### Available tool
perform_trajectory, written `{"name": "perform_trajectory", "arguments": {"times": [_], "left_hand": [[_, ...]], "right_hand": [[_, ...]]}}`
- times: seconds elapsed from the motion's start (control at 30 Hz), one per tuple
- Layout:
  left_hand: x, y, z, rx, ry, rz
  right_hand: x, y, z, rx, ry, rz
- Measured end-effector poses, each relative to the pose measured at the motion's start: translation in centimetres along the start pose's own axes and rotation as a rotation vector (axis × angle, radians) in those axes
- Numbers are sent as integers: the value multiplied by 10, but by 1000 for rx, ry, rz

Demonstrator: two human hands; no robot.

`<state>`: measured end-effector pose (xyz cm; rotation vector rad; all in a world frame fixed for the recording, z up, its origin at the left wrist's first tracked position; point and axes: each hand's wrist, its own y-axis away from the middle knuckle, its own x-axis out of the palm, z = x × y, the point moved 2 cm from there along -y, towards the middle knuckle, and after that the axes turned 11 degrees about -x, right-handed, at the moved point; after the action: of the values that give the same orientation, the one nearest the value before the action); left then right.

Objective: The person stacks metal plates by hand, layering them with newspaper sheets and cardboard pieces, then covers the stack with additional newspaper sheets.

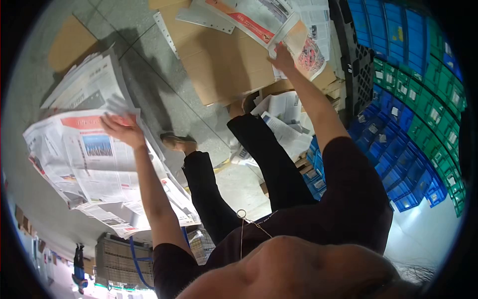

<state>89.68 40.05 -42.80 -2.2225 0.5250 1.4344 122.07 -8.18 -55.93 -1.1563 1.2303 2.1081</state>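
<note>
On the left, my left hand is over a large spread pile of newspapers, its fingers apart near a red-headed page; part of it is blurred. At the upper right, my right hand has its fingers closed at the edge of a newspaper sheet with a red band. That sheet and other printed pages lie over a brown cardboard surface. More crumpled newspapers sit below my right forearm, beside my leg.
Stacked blue bins and green bins line the right side, next to a black plastic crate. A piece of cardboard lies on the grey floor at the upper left. A person stands far off at the lower left.
</note>
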Motion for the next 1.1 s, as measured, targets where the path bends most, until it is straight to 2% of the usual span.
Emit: {"name": "perform_trajectory", "arguments": {"times": [0.07,0.17,0.2,0.3,0.4,0.47,0.5,0.53,0.57,0.6,0.63,0.7,0.77,0.83,0.87,0.9,0.97,1.0,1.07,1.1], "left_hand": [[27,18,-54,87,121,182],[95,37,-108,125,262,473],[124,39,-115,81,273,510],[208,24,-132,-56,264,609],[270,-9,-148,-134,379,555],[302,-28,-153,-176,442,541],[322,-39,-146,-177,431,522],[338,-48,-142,-179,422,503],[351,-57,-141,-194,438,577],[364,-66,-138,-211,453,649],[376,-77,-135,-227,469,715],[397,-85,-129,-118,372,649],[407,-91,-126,-54,183,522],[410,-98,-125,-213,457,803],[412,-101,-127,-288,593,950],[426,-103,-117,-307,629,937],[459,-103,-88,-352,698,905],[454,-103,-92,-363,591,873],[431,-97,-110,-389,383,806],[417,-91,-122,-465,423,824]], "right_hand": [[-17,-46,11,148,175,-91],[-2,-85,7,183,186,-83],[8,-85,6,150,236,-171],[33,-80,-25,75,77,-88],[51,-52,-69,76,-84,-107],[46,-30,-114,344,-68,-399],[26,-13,-126,584,-141,-408],[47,-3,-182,678,36,-430],[57,11,-228,675,61,-403],[61,20,-264,797,-121,-257],[59,22,-268,876,-84,-264],[46,34,-271,1030,-2,-280],[-6,20,-173,868,29,-556],[-10,-9,-116,143,-430,-789],[10,-34,-99,-40,-421,-616],[5,-60,-48,-172,-700,-532],[2,-107,20,-134,-702,-397],[13,-137,36,-106,-489,-351],[15,-175,63,84,-579,-187],[21,-182,66,125,-529,-254]]}}
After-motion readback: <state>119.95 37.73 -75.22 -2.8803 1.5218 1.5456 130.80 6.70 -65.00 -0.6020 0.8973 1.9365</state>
